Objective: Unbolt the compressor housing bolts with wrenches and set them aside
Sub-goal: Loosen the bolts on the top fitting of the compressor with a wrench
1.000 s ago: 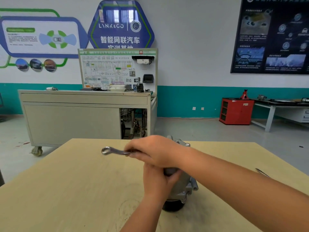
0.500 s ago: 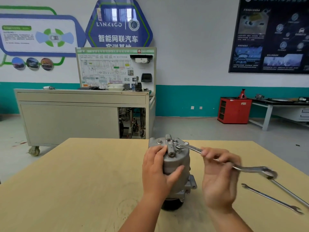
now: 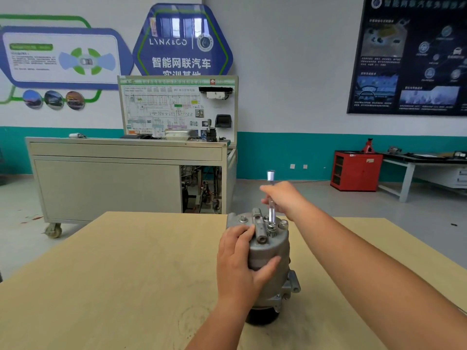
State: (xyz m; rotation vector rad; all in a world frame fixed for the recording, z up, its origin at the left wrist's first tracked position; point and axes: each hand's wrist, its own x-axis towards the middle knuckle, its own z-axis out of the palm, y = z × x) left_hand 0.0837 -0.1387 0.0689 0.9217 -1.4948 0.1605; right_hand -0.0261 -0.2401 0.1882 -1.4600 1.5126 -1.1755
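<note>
A grey metal compressor [image 3: 271, 251] stands upright on the wooden table [image 3: 121, 274], pulley end down. Its top face carries several bolts [image 3: 243, 219]. My left hand [image 3: 238, 261] grips the housing from the left side, thumb across the front. My right hand [image 3: 284, 198] holds a silver wrench [image 3: 271, 210] beyond the compressor. The wrench points away from me, its near end seated on a bolt [image 3: 271, 226] at the top right, its far end sticking up past my fingers.
A grey wheeled training bench [image 3: 106, 178] with a wiring board stands behind the table. A red cabinet [image 3: 355, 170] and a work desk [image 3: 424, 162] are at the right wall. My right forearm crosses the table's right side, hiding what lies there.
My right hand swung the wrench from pointing right to pointing away from me, with its end staying on the top bolt. The two wrenches lying at the right are now hidden by my arm.
</note>
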